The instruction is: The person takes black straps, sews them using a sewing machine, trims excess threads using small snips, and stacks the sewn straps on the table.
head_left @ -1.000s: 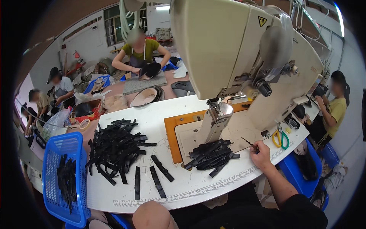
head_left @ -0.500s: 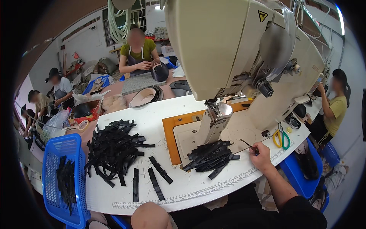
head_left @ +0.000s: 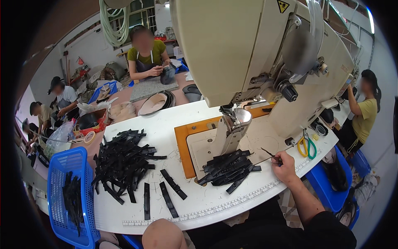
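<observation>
One tool, clamped in fingers of the right hand; tip best angled clear of strips at the hand's nine o'clock; left hand unseen.

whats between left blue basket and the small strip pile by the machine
In the head view: a large heap of black strips, three loose strips on the tabletop, then the orange board's edge.

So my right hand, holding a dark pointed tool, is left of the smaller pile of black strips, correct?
The side is wrong: in the head view, your right hand, holding a dark pointed tool, is right of the smaller pile of black strips.
</observation>
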Motion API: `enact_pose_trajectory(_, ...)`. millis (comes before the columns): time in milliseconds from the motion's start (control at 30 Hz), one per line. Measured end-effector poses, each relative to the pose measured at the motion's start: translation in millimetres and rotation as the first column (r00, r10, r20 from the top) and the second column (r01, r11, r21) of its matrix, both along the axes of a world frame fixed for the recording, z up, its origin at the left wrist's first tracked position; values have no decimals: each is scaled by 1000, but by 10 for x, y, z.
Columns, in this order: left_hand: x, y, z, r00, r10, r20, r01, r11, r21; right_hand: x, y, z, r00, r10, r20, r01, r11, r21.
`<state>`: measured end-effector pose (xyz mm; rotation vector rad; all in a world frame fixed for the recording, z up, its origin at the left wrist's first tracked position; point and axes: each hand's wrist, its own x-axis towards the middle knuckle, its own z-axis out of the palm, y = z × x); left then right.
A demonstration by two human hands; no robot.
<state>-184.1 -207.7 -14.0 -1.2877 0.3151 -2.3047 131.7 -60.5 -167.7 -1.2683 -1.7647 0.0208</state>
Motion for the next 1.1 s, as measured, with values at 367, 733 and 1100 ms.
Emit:
enact_pose_trajectory(367,-115,-103,-17,999,34,-4,-34,999,-6,-90,-69,-21,1000,18,9,-18,1000,7)
enact_pose_trajectory(733,-351,-175,-125,996,88,16,-88,996,-15,-286,-113,-154,1000,14,-4,-14,999,-40)
enact_pose_trajectory(1100,-465,-189,-127,994,106,26,-106,994,-12,-340,-105,-171,1000,16,-12,-17,999,-37)
